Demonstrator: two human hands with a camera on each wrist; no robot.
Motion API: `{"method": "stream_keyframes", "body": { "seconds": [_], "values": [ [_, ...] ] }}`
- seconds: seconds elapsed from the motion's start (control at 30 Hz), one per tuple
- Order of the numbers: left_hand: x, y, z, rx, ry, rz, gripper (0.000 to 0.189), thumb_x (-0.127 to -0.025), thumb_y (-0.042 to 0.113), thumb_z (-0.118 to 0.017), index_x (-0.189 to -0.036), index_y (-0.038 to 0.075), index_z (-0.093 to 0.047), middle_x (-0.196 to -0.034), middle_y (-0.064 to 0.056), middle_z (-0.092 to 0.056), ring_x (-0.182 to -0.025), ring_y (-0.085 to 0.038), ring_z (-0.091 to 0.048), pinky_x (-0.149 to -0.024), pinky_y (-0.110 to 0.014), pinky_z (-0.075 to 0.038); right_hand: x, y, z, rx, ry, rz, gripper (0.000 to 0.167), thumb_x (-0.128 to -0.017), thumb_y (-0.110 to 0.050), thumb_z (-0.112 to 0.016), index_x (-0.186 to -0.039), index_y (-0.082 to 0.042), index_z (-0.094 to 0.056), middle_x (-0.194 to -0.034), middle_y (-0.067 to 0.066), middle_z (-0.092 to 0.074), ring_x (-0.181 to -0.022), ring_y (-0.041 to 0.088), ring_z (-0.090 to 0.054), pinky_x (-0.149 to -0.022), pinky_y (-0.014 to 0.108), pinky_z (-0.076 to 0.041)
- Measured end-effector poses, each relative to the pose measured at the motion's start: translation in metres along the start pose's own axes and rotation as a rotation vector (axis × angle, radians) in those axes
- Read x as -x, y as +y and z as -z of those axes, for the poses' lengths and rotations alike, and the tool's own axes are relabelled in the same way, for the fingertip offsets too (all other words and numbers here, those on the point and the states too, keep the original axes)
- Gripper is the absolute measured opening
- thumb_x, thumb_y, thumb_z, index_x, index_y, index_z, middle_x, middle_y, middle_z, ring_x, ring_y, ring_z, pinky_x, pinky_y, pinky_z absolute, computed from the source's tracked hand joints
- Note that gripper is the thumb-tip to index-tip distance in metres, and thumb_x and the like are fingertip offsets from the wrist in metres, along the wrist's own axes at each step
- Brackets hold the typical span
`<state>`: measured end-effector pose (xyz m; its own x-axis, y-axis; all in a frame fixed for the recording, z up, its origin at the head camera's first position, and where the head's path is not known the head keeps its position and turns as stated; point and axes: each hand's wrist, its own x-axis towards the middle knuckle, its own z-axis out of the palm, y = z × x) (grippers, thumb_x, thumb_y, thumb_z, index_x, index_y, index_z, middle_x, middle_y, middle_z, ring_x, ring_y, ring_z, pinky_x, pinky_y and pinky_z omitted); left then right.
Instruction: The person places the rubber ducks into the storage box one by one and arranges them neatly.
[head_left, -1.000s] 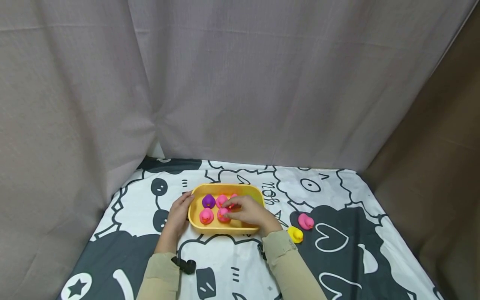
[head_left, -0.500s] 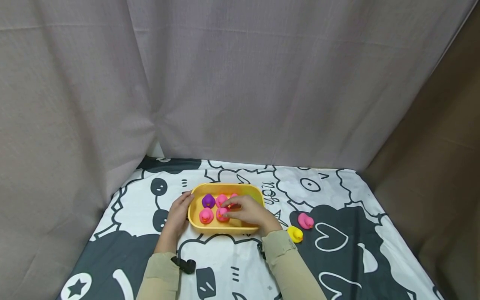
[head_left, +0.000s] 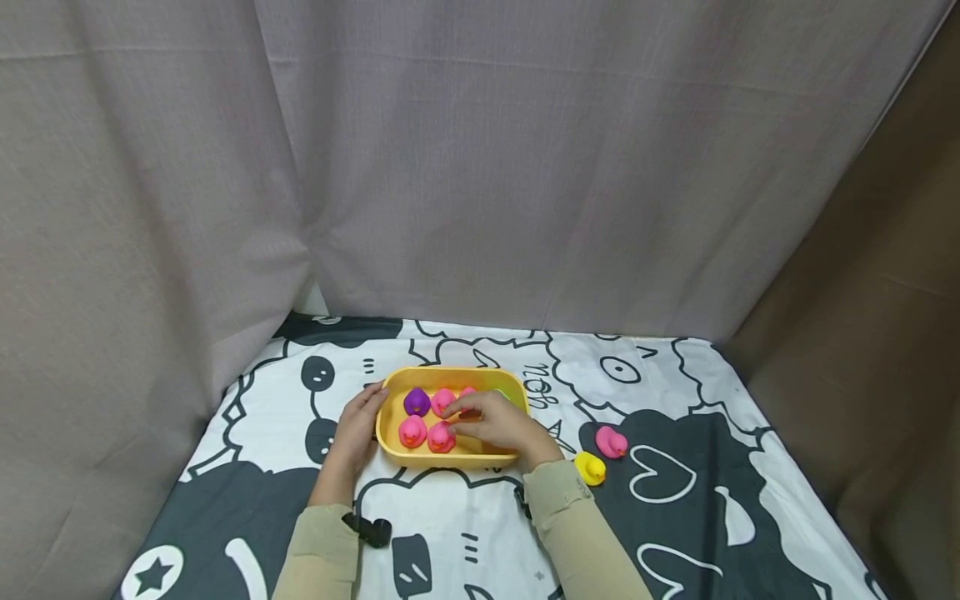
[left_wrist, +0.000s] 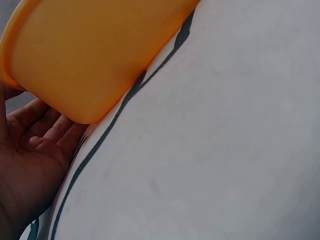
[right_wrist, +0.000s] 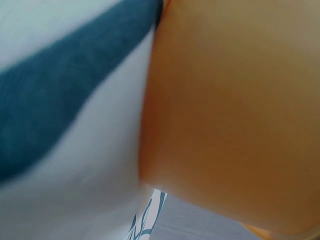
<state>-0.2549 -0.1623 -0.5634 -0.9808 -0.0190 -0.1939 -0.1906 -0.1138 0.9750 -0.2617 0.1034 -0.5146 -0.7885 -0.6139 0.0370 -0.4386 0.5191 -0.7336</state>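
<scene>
A yellow tray (head_left: 397, 457) stands on the patterned cloth, with several small toy ducks inside. My left hand (head_left: 362, 421) grips its left end; in the left wrist view the thumb is at the rim and the fingers lie against the outer wall. Over the tray, my right hand (head_left: 491, 422) has thumb and index finger apart, the thumb tip right beside the front pink duck (head_left: 441, 437). Left of that sits another pink duck (head_left: 412, 432). Behind them are a purple duck (head_left: 417, 402) and a pink duck (head_left: 443, 402). One more pink duck (head_left: 467, 391) is partly hidden by the right hand.
On the cloth right of the tray lie a yellow duck (head_left: 590, 468) and a pink duck (head_left: 612, 442). A bit of light green (head_left: 502, 394) shows in the tray behind the right hand. Grey curtains (head_left: 525, 183) hang behind the table.
The front pink duck by my right thumb has shifted slightly left and toward me, out from between the fingers. My left hand and the tray have stayed in place.
</scene>
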Motion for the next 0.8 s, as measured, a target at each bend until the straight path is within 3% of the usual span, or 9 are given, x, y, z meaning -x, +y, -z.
{"method": "stream_keyframes", "body": {
  "seconds": [0.27,0.43,0.8],
  "values": [
    [0.0010,0.0007,0.0001,0.006,-0.007,-0.001,0.050,-0.103,0.036,-0.054,-0.146,0.012,-0.051,-0.151,-0.011,-0.046,-0.136,-0.028,-0.047,-0.114,-0.042,-0.041,0.0003,-0.0022,-0.0006,0.016,-0.025,-0.003,0.028,-0.089,-0.025,-0.078,-0.117,-0.021,-0.075,-0.109,-0.013,-0.071,-0.101,0.016,-0.064,-0.088,0.029,-0.056],
    [0.0014,0.0008,0.0007,0.014,-0.015,-0.004,0.051,-0.103,0.035,-0.054,-0.148,0.010,-0.049,-0.152,-0.013,-0.045,-0.137,-0.029,-0.046,-0.115,-0.042,-0.039,0.0009,-0.0023,-0.0017,-0.014,-0.082,-0.004,0.030,-0.089,-0.030,-0.079,-0.119,-0.028,-0.075,-0.112,-0.017,-0.069,-0.108,0.010,-0.062,-0.095,0.030,-0.054],
    [0.0025,0.0030,0.0007,0.019,-0.014,0.012,0.052,-0.103,0.036,-0.053,-0.149,0.011,-0.048,-0.155,-0.010,-0.042,-0.139,-0.028,-0.044,-0.116,-0.040,-0.038,-0.0009,-0.0009,-0.0038,0.080,-0.073,0.011,0.024,-0.090,-0.030,-0.077,-0.114,-0.029,-0.076,-0.105,-0.022,-0.068,-0.100,0.012,-0.060,-0.089,0.027,-0.053]
  ]
}}
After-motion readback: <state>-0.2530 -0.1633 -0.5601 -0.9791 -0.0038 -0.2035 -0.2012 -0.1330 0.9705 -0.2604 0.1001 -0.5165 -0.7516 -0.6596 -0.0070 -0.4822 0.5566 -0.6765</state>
